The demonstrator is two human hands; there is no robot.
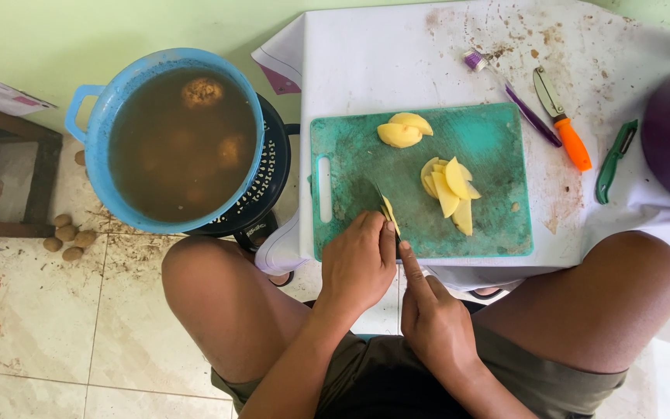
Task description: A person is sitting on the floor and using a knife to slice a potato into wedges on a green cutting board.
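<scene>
Head view: potato slice (388, 212) upright, knife (379, 195) seemingly angled up-left.

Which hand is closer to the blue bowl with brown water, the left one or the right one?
Left. The left hand lies right of the blue bowl, at the cutting board's near edge; the right hand lies farther right, nearer the person's lap.

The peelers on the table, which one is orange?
The orange-handled peeler, lying just right of the green cutting board. The other peeler is all green and lies farther right.
</scene>
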